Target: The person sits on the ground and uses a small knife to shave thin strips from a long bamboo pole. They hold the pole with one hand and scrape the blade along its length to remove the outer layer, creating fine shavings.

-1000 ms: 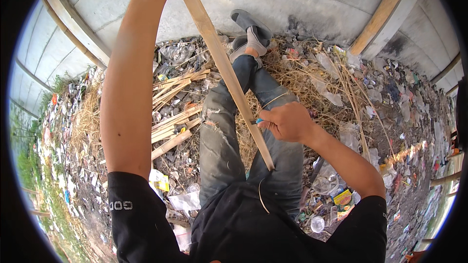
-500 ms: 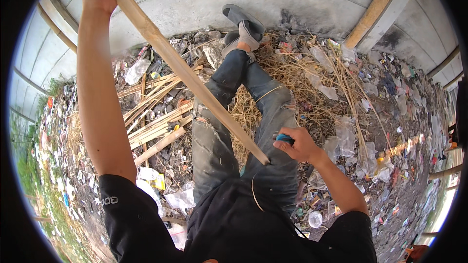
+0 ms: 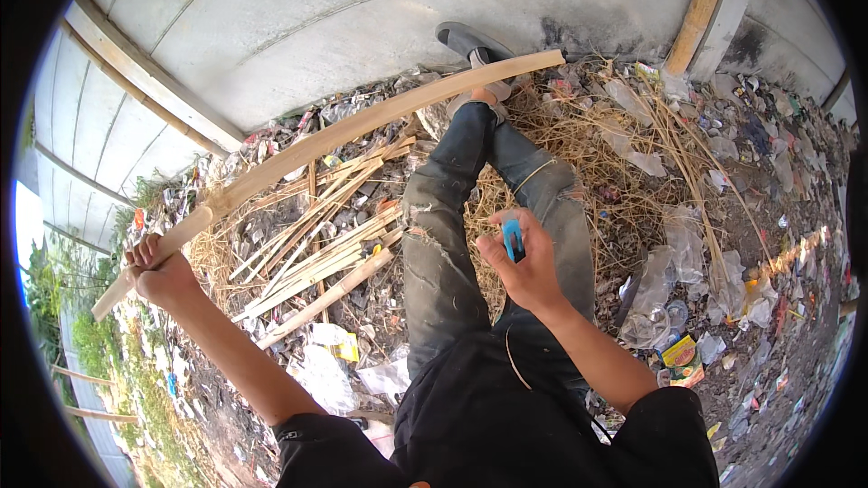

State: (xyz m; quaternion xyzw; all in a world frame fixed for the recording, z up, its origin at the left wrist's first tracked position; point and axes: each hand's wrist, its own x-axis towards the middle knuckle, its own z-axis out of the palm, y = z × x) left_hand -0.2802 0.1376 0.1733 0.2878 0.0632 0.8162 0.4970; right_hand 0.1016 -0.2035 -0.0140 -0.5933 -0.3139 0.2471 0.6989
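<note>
Far left: grass and a concrete wall (image 3: 298,27) with a wooden batten running along it. Left hand (image 3: 161,273) is out to the person's left, arm extended, fingers wrapped tight around the near end of a long pale bamboo strip (image 3: 362,126). The strip runs up and right from that fist in a shallow arc, passes over the litter and ends near the raised shoe (image 3: 470,41) at the base of the wall; a short stub sticks out below the fist. Under the strip, on the ground: a loose pile of split bamboo slats (image 3: 325,244), lying roughly parallel, mixed with dry straw and plastic scraps. Centre: the person's legs in dark grey trousers (image 3: 443,244), stretched out toward the wall, one crossed over the other. Right hand (image 3: 524,267) is held above the right thigh, well apart from the strip, fingers curled shut on a small blue tool (image 3: 513,239); only its blue handle shows, blade not visible. Right of the legs: more dry straw (image 3: 624,154), clear plastic bags (image 3: 687,244), a plastic bottle, a yellow wrapper (image 3: 680,351) and mixed rubbish across the dirt. Upper right: a wooden post (image 3: 701,4) leaning against the wall.
</note>
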